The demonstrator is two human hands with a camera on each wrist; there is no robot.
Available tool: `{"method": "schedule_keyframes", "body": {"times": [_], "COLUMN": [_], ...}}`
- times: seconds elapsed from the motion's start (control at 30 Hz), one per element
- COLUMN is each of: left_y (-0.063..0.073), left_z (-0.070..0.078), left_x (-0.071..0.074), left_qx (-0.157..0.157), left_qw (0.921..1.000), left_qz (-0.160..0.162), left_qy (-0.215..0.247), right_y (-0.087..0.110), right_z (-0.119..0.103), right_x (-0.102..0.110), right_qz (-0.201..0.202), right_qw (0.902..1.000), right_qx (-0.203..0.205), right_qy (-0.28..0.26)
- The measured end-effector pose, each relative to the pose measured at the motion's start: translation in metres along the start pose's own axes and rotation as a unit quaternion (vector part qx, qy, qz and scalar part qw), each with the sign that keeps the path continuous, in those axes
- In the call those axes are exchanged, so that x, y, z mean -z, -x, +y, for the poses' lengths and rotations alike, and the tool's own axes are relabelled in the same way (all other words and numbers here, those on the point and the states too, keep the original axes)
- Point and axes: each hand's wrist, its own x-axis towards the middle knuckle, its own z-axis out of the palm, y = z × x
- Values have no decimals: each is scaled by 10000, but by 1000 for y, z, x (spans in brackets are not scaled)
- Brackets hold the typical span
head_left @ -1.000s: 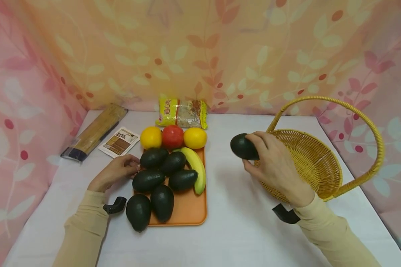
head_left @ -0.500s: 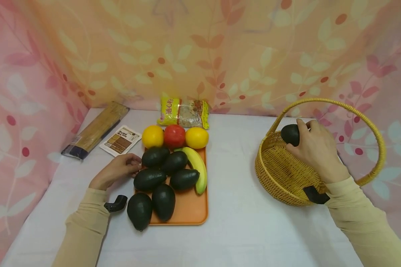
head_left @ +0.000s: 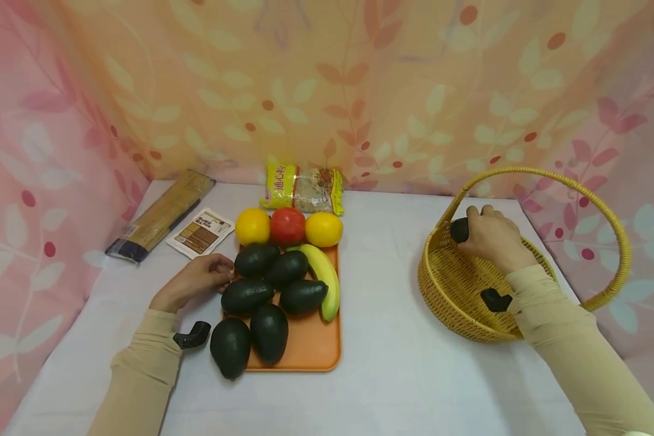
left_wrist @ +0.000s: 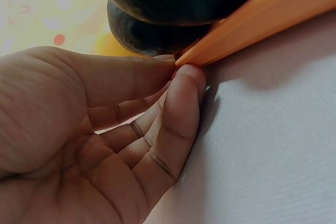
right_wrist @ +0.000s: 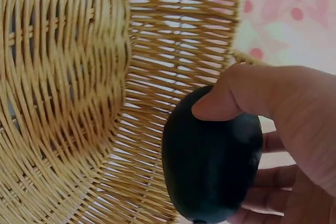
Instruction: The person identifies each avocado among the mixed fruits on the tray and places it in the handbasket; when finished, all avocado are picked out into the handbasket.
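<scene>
To the right of the tray point(head_left: 315, 339), well apart from it, stands a wicker basket point(head_left: 445, 303) with a tall arched handle point(head_left: 553, 177). The right hand point(head_left: 493, 236) holds a dark avocado point(right_wrist: 207, 156) there, inside the basket by the wall farthest from the near edge of the tray. Its thumb lies over the avocado and its fingers wrap the other side, the grip only as wide as the fruit. Whether the avocado touches the wicker, I cannot tell.

At the left edge of the tray, the left hand point(head_left: 196, 280) pinches the rim between thumb and forefinger, the fingertips nearly together.

Six more avocados point(head_left: 247, 296) crowd the left and middle of the tray; the one at its near left overhangs the edge. A banana point(head_left: 324, 281) lies along the tray's right side. Across its far end, a red fruit point(head_left: 287, 226) sits between two yellow fruits point(head_left: 324, 229).

Just beyond the tray on the white counter point(head_left: 381, 363) is a pasta bag point(head_left: 304, 189). To the tray's far left lie a packet point(head_left: 201, 232) and, farther out, a long noodle pack point(head_left: 163, 215), slanting.
</scene>
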Motion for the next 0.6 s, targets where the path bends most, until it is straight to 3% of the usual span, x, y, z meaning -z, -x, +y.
{"method": "schedule_keyframes", "body": {"times": [0.2, 0.37, 0.6], "left_y": [0, 0, 0], "left_z": [1, 1, 2], "left_x": [-1, 0, -1], "left_qx": [54, 144, 78], "left_qw": [10000, 9999, 9999], "left_qz": [-2, 16, 13], "left_qy": [-48, -68, -67], "right_y": [-10, -13, -10], "right_z": [7, 15, 23], "right_x": [-8, -8, -20], "right_qz": [-312, -314, -537], "right_qw": [9977, 9934, 9926], "right_qx": [492, 816, 997], "right_qy": [332, 736, 439]}}
